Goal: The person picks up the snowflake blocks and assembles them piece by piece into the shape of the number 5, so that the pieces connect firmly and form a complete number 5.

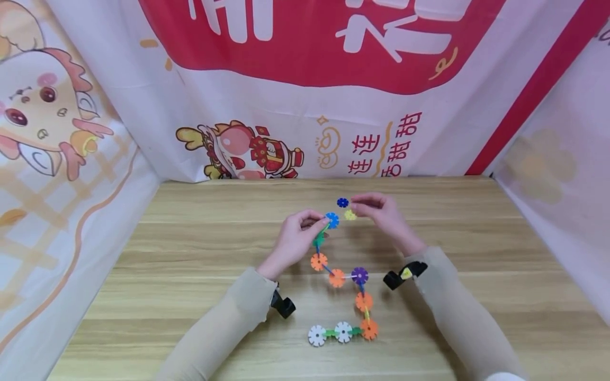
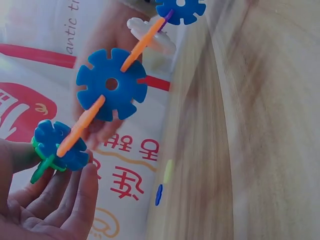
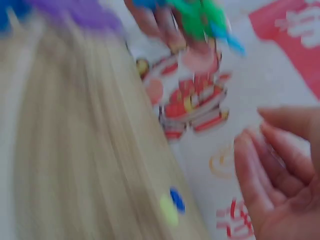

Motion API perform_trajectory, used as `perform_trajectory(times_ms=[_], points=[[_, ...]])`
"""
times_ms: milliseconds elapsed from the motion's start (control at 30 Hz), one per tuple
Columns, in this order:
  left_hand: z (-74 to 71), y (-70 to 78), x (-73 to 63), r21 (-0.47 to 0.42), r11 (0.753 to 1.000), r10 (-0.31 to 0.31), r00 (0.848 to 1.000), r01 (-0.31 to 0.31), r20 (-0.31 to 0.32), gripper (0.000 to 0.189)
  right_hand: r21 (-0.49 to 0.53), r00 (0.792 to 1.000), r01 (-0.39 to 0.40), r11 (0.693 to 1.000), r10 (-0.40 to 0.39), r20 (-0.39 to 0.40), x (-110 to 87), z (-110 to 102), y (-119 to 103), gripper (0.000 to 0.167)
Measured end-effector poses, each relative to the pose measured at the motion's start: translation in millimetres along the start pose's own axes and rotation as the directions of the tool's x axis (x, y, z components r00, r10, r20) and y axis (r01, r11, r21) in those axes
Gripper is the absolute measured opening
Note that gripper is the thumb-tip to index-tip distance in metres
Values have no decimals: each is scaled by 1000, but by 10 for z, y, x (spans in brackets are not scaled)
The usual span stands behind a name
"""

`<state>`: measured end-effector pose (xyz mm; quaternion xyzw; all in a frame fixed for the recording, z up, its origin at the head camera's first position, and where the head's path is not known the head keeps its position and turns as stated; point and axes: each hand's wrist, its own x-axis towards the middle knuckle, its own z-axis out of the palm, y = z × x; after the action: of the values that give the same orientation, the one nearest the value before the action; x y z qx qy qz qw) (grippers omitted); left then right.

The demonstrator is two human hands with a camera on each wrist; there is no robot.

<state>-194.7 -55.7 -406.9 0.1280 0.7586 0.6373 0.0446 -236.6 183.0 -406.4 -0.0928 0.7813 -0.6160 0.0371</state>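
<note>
A chain of slotted plastic snowflake discs (image 1: 337, 278) bends across the table, its orange, white, purple, blue and green pieces joined at their slots. At its far end my left hand (image 1: 293, 241) pinches a green disc, beside a bright blue disc (image 1: 332, 220). In the left wrist view, thumb and fingers grip joined green and blue discs (image 2: 62, 145). My right hand (image 1: 383, 214) hovers near a loose yellow disc (image 1: 350, 215) and a dark blue disc (image 1: 342, 202). Seen from the right wrist, its fingers (image 3: 255, 165) are loosely bent, with nothing between them and the thumb.
The wooden table (image 1: 190, 254) ends at a printed cloth backdrop (image 1: 267, 100), with more cloth on both sides. The chain's near end, with white discs (image 1: 343, 332), lies between the forearms. Each wrist carries a black camera mount (image 1: 283, 305).
</note>
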Motion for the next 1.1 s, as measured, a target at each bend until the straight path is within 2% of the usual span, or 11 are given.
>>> perform_trajectory(times_ms=[100, 233, 367, 500, 633, 800, 967, 1100], points=[[-5, -12, 3, -39, 999, -9, 1000, 9, 8, 17, -176, 998, -52, 983, 47, -31, 163, -89, 146, 33], [8, -7, -1, -49, 999, -7, 1000, 8, 26, 18, -385, 994, -95, 918, 108, 11, 301, -131, 343, 40], [23, 4, -4, -42, 999, -3, 999, 5, 34, 18, -484, 996, -71, 872, 90, 16, 361, -112, 446, 38], [24, 6, 0, -43, 999, -1, 999, 2, 36, 18, -513, 998, -56, 856, 67, 4, 385, -81, 458, 33], [23, 6, 1, -49, 999, -4, 999, 6, 44, 18, -488, 997, -64, 871, 79, 10, 388, -53, 443, 28], [23, 5, 1, -62, 998, -10, 999, 13, 45, 18, -388, 997, -63, 920, 73, 12, 271, -16, 341, 24], [20, -6, 12, -70, 997, -22, 999, 25, 45, 20, -278, 1000, 3, 961, -1, 9, 30, 6, 116, 22], [17, -16, 21, -66, 997, -35, 999, 37, 35, 21, -215, 997, 78, 973, -78, 9, -129, 19, -6, 19]])
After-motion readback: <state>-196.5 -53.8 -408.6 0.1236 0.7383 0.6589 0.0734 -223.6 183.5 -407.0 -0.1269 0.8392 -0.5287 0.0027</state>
